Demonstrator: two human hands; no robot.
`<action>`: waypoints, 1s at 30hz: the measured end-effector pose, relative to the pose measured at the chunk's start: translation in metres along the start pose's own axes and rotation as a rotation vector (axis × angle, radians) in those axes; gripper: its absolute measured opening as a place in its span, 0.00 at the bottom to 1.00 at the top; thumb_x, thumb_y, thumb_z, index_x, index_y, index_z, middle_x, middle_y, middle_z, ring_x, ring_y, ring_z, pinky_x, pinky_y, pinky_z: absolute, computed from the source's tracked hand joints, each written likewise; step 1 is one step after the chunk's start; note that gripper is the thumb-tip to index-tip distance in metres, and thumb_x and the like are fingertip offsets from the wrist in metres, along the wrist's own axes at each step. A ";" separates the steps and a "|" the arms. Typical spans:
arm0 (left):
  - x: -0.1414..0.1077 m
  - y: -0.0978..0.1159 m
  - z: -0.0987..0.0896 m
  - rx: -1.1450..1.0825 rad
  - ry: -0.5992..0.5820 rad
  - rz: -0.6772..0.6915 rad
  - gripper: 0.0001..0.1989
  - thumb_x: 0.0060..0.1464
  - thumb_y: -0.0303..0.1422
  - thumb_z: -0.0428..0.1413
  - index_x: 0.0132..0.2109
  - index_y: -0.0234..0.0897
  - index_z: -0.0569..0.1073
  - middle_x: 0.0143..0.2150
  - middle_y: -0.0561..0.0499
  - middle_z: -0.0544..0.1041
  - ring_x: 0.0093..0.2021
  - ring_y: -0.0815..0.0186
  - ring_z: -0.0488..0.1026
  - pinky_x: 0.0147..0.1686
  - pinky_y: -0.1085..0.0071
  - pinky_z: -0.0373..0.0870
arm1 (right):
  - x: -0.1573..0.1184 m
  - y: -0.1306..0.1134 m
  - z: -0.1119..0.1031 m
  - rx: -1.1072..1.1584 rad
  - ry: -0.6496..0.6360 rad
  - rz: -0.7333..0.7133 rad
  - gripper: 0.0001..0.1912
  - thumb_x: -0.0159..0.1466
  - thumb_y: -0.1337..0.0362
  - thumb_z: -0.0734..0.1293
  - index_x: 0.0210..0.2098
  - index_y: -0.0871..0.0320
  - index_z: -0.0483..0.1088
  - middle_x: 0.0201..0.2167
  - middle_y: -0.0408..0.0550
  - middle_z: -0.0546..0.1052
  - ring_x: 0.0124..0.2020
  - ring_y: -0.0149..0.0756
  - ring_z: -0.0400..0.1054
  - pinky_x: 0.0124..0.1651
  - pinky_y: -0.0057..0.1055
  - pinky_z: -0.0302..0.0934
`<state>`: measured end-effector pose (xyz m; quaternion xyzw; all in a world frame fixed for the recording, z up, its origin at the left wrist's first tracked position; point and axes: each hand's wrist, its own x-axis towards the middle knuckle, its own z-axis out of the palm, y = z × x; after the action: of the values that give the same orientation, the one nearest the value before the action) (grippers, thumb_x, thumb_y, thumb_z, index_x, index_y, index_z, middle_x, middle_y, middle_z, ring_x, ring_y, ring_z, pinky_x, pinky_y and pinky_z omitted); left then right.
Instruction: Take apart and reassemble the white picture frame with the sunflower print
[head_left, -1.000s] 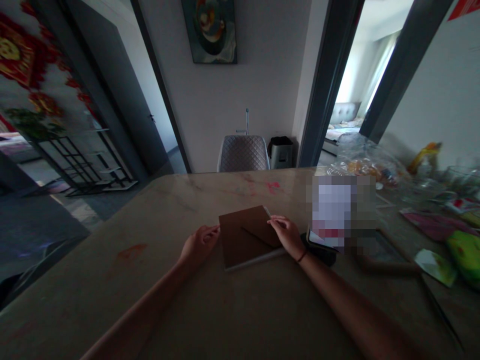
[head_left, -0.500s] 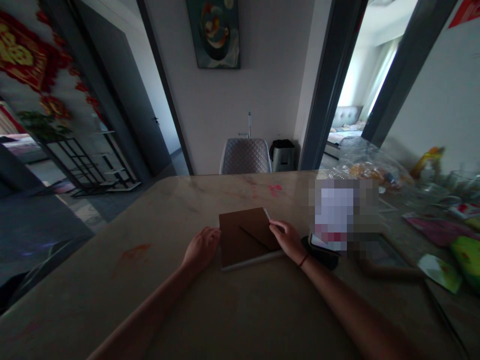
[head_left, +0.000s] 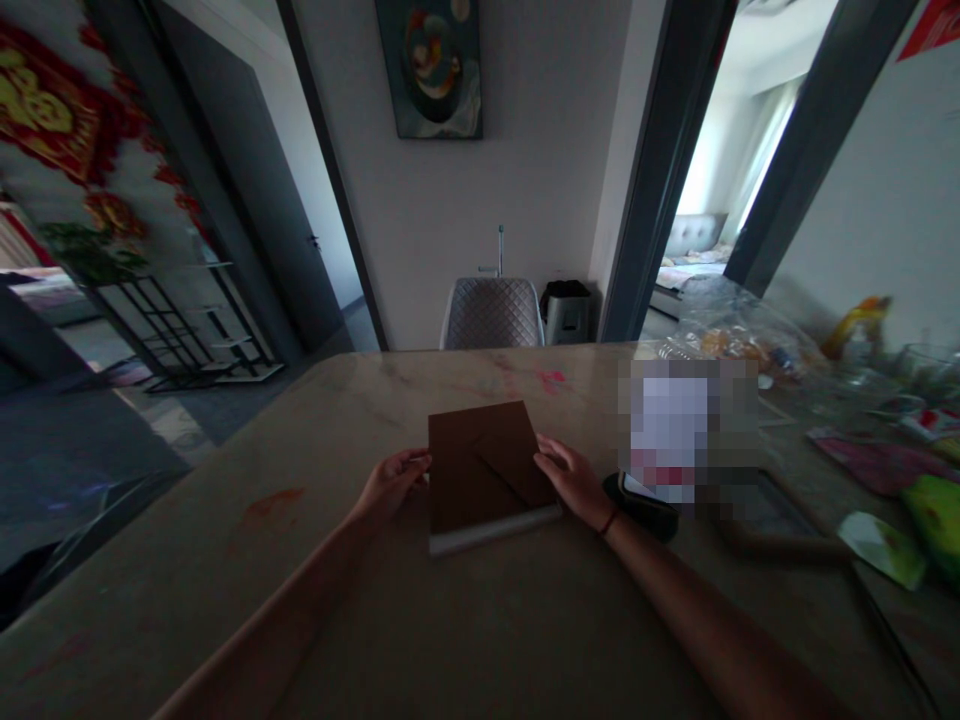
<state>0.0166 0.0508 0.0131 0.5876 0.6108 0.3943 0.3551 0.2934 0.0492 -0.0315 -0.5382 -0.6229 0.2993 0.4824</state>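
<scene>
A brown book [head_left: 461,490], pale-edged, a dark line [head_left: 501,479] slanting on its cover, is pinched at opposite sides by left hand [head_left: 391,484] and right hand [head_left: 576,482] over the counter [head_left: 450,640]. Well left of this grip, a red hanging [head_left: 75,150] bears gold writing [head_left: 34,95].

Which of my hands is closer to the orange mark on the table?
Left. Your left hand is right of the orange mark, at the left edge of the brown book; your right hand is farther off, at the book's right edge.
</scene>
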 end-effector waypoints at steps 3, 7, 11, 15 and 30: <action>0.002 -0.003 0.001 -0.024 -0.016 -0.018 0.25 0.43 0.46 0.53 0.44 0.33 0.72 0.24 0.52 0.73 0.22 0.69 0.69 0.21 0.76 0.61 | 0.000 -0.001 -0.001 0.047 0.011 0.013 0.18 0.55 0.53 0.64 0.42 0.55 0.71 0.41 0.50 0.76 0.45 0.42 0.68 0.49 0.40 0.59; 0.005 -0.007 0.002 -0.024 -0.032 -0.008 0.25 0.42 0.46 0.54 0.43 0.33 0.73 0.23 0.52 0.73 0.22 0.70 0.69 0.20 0.76 0.61 | 0.001 -0.006 -0.004 0.131 0.064 0.031 0.13 0.53 0.54 0.64 0.30 0.57 0.72 0.36 0.50 0.77 0.41 0.41 0.70 0.45 0.37 0.61; 0.005 -0.009 0.005 0.007 -0.046 0.038 0.24 0.43 0.46 0.53 0.43 0.32 0.74 0.26 0.51 0.75 0.25 0.68 0.71 0.23 0.75 0.63 | -0.001 -0.015 -0.008 0.174 0.104 0.062 0.14 0.51 0.53 0.66 0.26 0.58 0.72 0.30 0.49 0.77 0.35 0.39 0.70 0.38 0.32 0.61; 0.004 -0.007 0.010 0.070 -0.029 0.091 0.23 0.46 0.45 0.51 0.42 0.33 0.74 0.32 0.49 0.78 0.31 0.65 0.73 0.28 0.74 0.66 | -0.002 -0.019 -0.011 0.243 0.087 0.093 0.16 0.48 0.53 0.69 0.30 0.59 0.72 0.23 0.45 0.76 0.28 0.36 0.69 0.30 0.29 0.60; -0.008 0.005 0.014 0.597 0.125 0.089 0.23 0.53 0.36 0.48 0.57 0.37 0.62 0.31 0.49 0.77 0.31 0.61 0.73 0.31 0.70 0.64 | 0.005 0.002 -0.009 0.189 0.194 0.047 0.17 0.52 0.55 0.65 0.36 0.58 0.75 0.37 0.52 0.78 0.42 0.44 0.70 0.45 0.38 0.63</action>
<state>0.0315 0.0434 0.0115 0.6670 0.6938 0.2480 0.1110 0.3025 0.0532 -0.0282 -0.5313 -0.5294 0.3146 0.5819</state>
